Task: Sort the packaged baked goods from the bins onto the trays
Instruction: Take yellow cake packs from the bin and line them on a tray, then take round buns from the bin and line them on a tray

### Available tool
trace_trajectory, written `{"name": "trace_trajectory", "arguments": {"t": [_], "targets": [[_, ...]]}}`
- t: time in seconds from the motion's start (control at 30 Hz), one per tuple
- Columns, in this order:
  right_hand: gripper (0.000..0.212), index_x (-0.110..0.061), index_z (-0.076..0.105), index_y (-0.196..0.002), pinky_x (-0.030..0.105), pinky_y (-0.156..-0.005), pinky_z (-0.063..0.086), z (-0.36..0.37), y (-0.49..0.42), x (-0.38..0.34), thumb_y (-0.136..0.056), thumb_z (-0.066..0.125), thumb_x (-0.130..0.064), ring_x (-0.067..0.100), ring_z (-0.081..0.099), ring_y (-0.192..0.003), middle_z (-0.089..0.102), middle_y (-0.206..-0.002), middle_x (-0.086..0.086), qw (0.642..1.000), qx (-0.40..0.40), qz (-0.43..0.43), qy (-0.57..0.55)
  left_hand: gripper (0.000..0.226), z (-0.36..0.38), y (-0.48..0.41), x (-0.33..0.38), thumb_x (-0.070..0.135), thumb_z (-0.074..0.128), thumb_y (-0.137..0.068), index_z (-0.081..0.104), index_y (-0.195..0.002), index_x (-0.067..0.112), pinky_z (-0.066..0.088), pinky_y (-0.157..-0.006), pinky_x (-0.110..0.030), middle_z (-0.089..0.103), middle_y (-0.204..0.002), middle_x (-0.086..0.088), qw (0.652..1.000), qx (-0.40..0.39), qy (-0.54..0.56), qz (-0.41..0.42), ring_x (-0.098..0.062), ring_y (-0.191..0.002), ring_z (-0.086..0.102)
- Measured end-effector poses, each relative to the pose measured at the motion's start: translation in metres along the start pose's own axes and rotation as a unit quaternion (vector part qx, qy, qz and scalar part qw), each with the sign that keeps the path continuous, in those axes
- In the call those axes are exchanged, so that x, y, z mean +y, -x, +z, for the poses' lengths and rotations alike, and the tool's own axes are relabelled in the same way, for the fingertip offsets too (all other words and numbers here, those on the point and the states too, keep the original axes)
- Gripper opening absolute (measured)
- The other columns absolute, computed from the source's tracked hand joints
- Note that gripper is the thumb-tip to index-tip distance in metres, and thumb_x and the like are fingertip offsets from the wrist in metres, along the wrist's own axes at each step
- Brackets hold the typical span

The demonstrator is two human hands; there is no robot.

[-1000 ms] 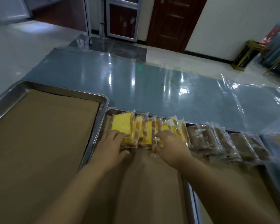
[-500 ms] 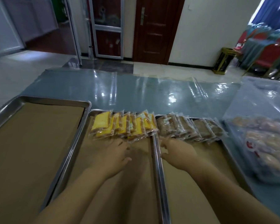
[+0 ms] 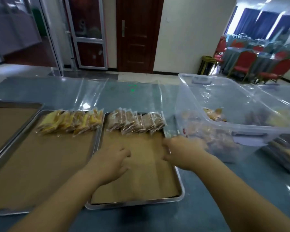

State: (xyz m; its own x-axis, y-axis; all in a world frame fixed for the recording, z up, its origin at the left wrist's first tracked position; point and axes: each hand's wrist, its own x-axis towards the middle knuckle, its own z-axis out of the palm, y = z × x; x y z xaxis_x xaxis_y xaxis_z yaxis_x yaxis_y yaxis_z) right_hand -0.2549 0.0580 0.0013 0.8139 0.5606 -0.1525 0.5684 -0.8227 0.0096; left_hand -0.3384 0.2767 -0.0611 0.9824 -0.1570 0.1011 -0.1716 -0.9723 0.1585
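Note:
Three metal trays lined with brown paper lie side by side. The middle tray carries a row of yellow packaged cakes along its far edge. The right tray carries a row of brown packaged cakes. My left hand hovers over the right tray's paper, fingers loosely bent, holding nothing. My right hand is at that tray's right rim, beside a clear plastic bin that holds more packaged goods; it holds nothing that I can see.
A third tray lies at the far left. A second clear bin with packages stands at the right edge. Clear plastic film covers the blue table. Doors and red chairs stand behind the table.
Both hands left the yellow cakes and moved right, over the right tray and toward the bin. The view swung right, bringing the clear bins into sight.

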Motion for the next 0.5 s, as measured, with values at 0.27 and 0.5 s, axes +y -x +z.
{"name": "trace_trajectory", "arguments": {"t": [0.27, 0.5], "targets": [[0.034, -0.03, 0.053, -0.119, 0.035, -0.082, 0.048, -0.049, 0.049, 0.093, -0.089, 0.054, -0.046, 0.019, 0.058, -0.101, 0.062, -0.114, -0.006, 0.988, 0.152, 0.001, -0.039, 0.037, -0.047, -0.058, 0.076, 0.054, 0.05, -0.086, 0.051, -0.119, 0.037, 0.045, -0.077, -0.023, 0.053, -0.116, 0.019, 0.996, 0.074, -0.008, 0.054, -0.003, -0.104, 0.051], [0.026, -0.034, 0.06, -0.108, 0.033, -0.073, 0.052, -0.068, 0.043, 0.183, -0.087, 0.056, -0.048, 0.011, 0.06, -0.087, 0.065, -0.097, -0.016, 0.98, 0.197, 0.025, -0.025, 0.026, -0.073, -0.142, 0.125, 0.043, 0.064, -0.08, 0.063, -0.101, 0.026, 0.045, -0.068, -0.029, 0.059, -0.091, 0.014, 0.98, 0.154, 0.075, 0.098, -0.01, -0.084, 0.057]]}}
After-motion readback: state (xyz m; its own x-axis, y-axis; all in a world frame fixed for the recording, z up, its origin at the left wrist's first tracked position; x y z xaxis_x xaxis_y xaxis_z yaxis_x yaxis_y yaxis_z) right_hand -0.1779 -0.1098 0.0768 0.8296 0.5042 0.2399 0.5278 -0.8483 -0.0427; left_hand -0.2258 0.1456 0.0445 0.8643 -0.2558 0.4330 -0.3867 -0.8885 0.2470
